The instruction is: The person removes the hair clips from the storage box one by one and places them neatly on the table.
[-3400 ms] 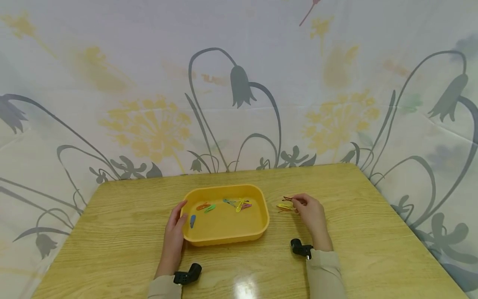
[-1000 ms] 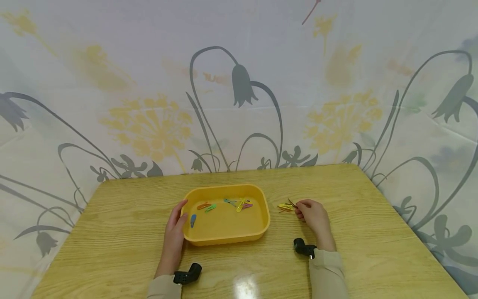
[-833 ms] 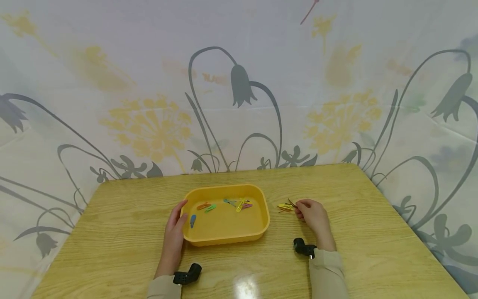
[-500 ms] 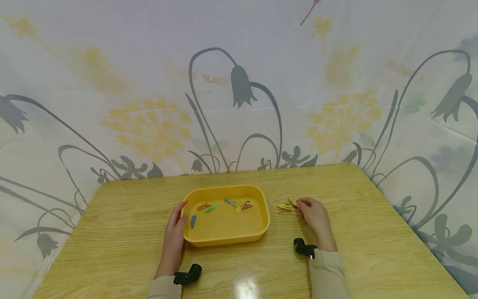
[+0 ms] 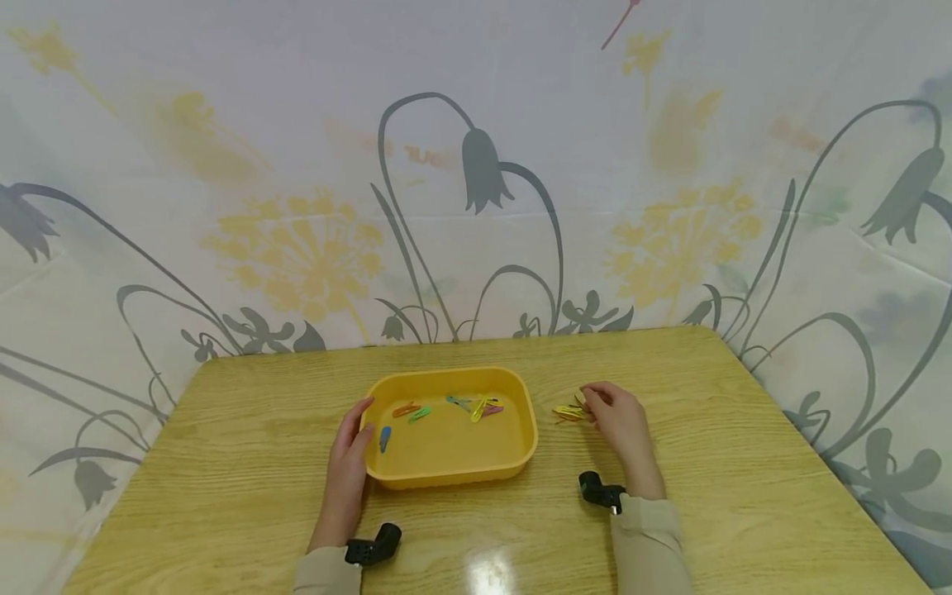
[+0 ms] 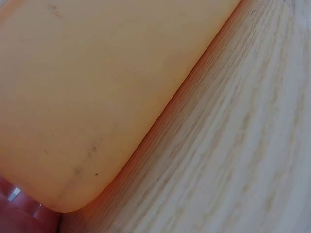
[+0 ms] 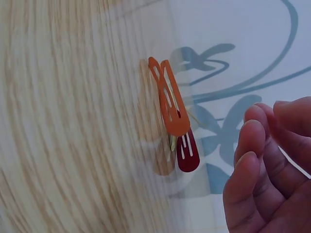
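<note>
My left hand [image 5: 347, 454] grips the left wall of a shallow yellow plastic tray [image 5: 446, 477]; the left wrist view shows the tray's side close up. In the tray lie snap hair clips: a blue clip [image 5: 384, 439], an orange clip [image 5: 405, 410], a green clip [image 5: 420, 415], with teal, yellow and pink ones farther right. Right of the tray, my right hand [image 5: 617, 421] pinches a pale hair clip [image 5: 580, 398] just above a small pile of clips [image 5: 568, 411]. In the right wrist view, an orange clip [image 7: 176, 109] overlaps a dark red clip [image 7: 188, 154]; the fingers hide the pinched clip there.
The wooden table [image 5: 245, 463] runs up to a flower-printed cloth [image 5: 476, 273] along its back and sides. A black wrist camera sits on each forearm, at the left cuff [image 5: 374, 547] and the right cuff [image 5: 601, 493].
Earlier my right hand held a dark clip at its fingertips; now a pale one shows there. The hand has shifted slightly left and farther back. The left hand and tray have stayed put.
</note>
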Motion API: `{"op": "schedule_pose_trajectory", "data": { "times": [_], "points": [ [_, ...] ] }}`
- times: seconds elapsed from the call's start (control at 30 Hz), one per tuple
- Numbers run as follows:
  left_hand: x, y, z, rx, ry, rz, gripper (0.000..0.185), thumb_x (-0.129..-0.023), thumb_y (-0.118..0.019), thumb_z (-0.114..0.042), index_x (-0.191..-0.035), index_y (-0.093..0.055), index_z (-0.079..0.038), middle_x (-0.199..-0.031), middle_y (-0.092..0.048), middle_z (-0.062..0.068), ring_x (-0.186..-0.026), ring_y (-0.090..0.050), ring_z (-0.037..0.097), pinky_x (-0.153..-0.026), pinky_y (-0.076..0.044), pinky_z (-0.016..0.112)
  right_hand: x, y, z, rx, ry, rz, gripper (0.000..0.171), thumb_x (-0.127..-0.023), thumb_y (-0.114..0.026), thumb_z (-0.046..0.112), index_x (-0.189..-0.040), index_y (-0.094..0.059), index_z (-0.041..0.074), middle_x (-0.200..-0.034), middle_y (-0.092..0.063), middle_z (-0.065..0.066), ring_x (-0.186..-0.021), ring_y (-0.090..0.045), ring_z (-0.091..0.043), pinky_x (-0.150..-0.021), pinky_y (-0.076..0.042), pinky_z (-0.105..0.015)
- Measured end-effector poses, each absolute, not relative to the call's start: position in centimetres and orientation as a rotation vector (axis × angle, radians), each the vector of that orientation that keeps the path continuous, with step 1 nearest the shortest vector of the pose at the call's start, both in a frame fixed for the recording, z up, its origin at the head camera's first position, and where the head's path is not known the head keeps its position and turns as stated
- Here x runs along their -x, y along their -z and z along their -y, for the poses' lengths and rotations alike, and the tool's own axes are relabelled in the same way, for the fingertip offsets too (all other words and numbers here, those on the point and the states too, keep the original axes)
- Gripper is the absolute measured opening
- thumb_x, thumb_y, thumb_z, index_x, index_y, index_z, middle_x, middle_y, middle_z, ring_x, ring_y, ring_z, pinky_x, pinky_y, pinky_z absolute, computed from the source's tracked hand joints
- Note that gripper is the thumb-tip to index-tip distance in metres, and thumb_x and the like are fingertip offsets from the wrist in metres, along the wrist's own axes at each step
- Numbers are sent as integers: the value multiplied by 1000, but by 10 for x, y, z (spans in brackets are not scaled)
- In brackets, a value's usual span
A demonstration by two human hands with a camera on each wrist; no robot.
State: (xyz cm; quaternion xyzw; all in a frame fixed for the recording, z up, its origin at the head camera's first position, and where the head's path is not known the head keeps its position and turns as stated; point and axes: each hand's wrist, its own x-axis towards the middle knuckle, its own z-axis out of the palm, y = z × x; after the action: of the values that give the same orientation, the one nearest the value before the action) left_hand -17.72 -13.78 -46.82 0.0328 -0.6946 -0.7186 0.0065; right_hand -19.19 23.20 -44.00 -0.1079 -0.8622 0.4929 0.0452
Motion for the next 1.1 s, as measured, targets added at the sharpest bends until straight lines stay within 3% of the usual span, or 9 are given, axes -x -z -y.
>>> {"op": "schedule_pose_trajectory", "data": {
  "times": [0.3, 0.53, 0.73, 1.1],
  "points": [
    [177, 469, 138, -107, 2266, 2180, 39, -100, -34, -18, -139, -37, -22, -152, -19, -8, -140, -11, 9, -114, -14, 37, 194, 438, -223, 293, -1478, 2630, 33, -94, -50, 32, -113, -62, 8, -94, -64, -15, -78, -59, -26, -63, -50, -27],
    [176, 468, 138, -106, 2262, 2190, 39, -100, -33, -19, -139, -37, -23, -151, -19, -9, -140, -11, 9, -114, -14, 37, 196, 435, -214, 240, -1509, 2620, 33, -94, -50, 32, -113, -62, 9, -92, -64, -14, -76, -59, -29, -67, -51, -33],
    [176, 467, 138, -108, 2255, 2182, 38, -100, -34, -20, -138, -38, -22, -151, -20, -8, -140, -13, 10, -114, -15, 37, 197, 433, -206, 221, -1529, 2614, 33, -93, -51, 32, -112, -63, 8, -90, -63, -14, -75, -58, -29, -64, -48, -30],
    [177, 468, 138, -120, 2250, 2189, 39, -100, -34, -19, -139, -38, -21, -150, -22, -8, -139, -13, 9, -114, -15, 36, 197, 425, -196, 145, -1608, 2604, 30, -93, -52, 28, -114, -62, 8, -94, -64, -12, -80, -60, -25, -74, -54, -39]
  ]
}}
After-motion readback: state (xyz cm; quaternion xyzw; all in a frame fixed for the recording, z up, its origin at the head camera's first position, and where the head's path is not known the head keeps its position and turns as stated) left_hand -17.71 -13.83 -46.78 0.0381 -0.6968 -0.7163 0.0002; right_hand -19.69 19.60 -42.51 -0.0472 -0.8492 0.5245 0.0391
